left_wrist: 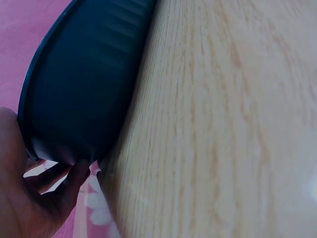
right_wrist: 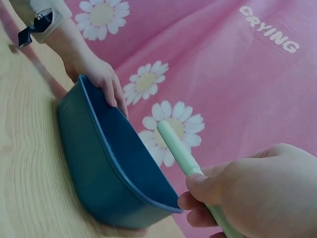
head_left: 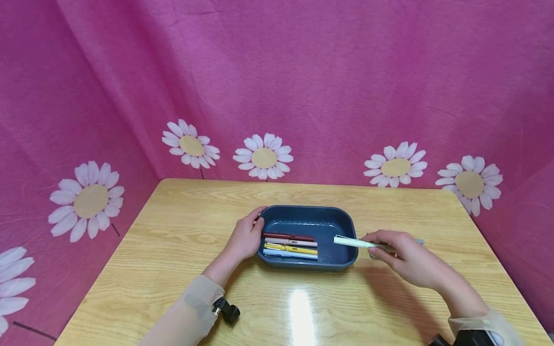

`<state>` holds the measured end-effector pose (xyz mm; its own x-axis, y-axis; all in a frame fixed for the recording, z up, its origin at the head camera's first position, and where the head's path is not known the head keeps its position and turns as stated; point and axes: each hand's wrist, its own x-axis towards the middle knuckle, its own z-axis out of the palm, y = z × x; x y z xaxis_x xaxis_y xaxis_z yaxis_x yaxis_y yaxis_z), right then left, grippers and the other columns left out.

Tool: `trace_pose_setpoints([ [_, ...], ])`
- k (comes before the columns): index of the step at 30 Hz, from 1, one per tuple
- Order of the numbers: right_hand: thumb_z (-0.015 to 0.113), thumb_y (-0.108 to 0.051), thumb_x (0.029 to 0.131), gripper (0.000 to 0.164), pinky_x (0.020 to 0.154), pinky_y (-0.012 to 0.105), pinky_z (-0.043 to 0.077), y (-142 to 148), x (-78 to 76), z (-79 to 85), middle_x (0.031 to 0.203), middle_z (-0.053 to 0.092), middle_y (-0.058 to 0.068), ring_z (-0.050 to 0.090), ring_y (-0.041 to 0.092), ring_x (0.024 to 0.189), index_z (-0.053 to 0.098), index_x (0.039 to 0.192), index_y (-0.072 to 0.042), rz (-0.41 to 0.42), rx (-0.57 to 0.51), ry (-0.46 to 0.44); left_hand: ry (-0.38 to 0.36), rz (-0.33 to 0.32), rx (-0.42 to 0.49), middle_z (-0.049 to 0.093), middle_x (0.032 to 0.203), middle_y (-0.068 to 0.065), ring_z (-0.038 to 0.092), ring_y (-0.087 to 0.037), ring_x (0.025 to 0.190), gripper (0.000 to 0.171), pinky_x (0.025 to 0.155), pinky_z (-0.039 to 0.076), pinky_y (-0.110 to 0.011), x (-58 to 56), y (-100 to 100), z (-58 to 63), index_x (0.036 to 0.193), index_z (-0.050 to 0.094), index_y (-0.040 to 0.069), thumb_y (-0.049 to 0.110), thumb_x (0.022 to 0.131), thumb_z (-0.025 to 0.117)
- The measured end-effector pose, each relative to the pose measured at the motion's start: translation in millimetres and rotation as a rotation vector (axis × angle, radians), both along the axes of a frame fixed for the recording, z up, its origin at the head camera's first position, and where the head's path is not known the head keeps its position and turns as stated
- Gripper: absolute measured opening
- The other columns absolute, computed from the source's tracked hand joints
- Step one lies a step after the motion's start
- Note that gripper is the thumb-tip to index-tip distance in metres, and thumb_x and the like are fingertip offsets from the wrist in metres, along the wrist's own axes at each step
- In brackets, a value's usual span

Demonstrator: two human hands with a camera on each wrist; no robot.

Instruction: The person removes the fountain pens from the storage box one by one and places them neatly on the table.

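Observation:
A dark blue box (head_left: 303, 265) with rounded corners stands on the table. At its left end my left hand (head_left: 244, 238) grips the rim, thumb and fingers on either side of the wall. Inside, at the left, lie a dark red pen (head_left: 298, 237), a pale pink pen (head_left: 294, 242), a yellow pen (head_left: 298, 249) and a light blue pen (head_left: 294, 254), side by side. My right hand (head_left: 409, 254) pinches a light green pen (head_left: 348, 241), whose capped end reaches over the box's right rim. In the right wrist view this pen (right_wrist: 178, 148) points up and away from the fingers.
The light wooden table (head_left: 207, 211) extends around the box. Behind and beside it hangs a pink cloth (head_left: 320, 86) with white daisies. A small black device (head_left: 227, 311) sits on the left sleeve, and a bright reflection lies on the table in front.

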<state>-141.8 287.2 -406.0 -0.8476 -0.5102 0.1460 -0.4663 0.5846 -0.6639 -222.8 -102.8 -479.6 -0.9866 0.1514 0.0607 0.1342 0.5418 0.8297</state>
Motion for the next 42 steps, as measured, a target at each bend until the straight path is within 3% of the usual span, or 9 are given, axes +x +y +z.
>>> trace_pose_setpoints([
  [8,0.073,0.000,0.098,0.027,0.073,0.023,0.056,20,11.5,-7.3,0.124,0.074,0.000,0.070,0.010,0.093,0.076,0.119,-0.018,-0.025,-0.026,0.114,0.004,0.002,0.000,0.058,0.150,-0.017,0.053,-0.035,0.139,0.046,0.117,0.038,-0.055,0.9,0,1.1,0.159,0.049,0.012,0.021,0.114,0.043],
  [15,0.073,-0.004,0.099,0.021,0.072,0.024,0.054,41,22.2,-18.8,0.106,0.072,-0.005,0.062,0.007,0.090,0.076,0.115,-0.018,-0.090,0.041,0.121,0.008,-0.006,-0.004,0.058,0.150,-0.018,0.053,-0.035,0.139,0.046,0.117,0.039,-0.055,1.1,0,0.2,0.159,0.049,0.011,0.021,0.114,0.043],
  [27,0.075,0.005,0.094,0.031,0.075,0.014,0.047,64,27.7,-41.7,0.102,0.072,-0.008,0.061,0.004,0.089,0.076,0.115,-0.017,-0.102,0.026,0.205,0.019,-0.009,0.002,0.058,0.150,-0.018,0.054,-0.035,0.139,0.045,0.118,0.039,-0.054,0.2,0,-0.1,0.158,0.050,0.010,0.020,0.114,0.043],
  [35,0.075,0.009,0.091,0.033,0.076,0.012,0.046,73,25.7,-57.6,0.102,0.072,-0.006,0.060,0.003,0.091,0.076,0.112,-0.016,-0.072,0.026,0.175,0.016,-0.003,-0.002,0.057,0.151,-0.017,0.052,-0.035,0.140,0.046,0.118,0.038,-0.055,0.5,0,-0.4,0.159,0.049,0.011,0.022,0.114,0.043],
  [42,0.076,0.002,0.094,0.025,0.078,0.013,0.047,79,23.5,-69.1,0.103,0.070,-0.009,0.060,0.003,0.093,0.075,0.110,-0.018,-0.109,0.074,0.121,0.025,-0.007,0.003,0.058,0.150,-0.018,0.054,-0.034,0.139,0.046,0.118,0.038,-0.053,-0.6,-1,-1.6,0.158,0.050,0.010,0.020,0.114,0.044],
])
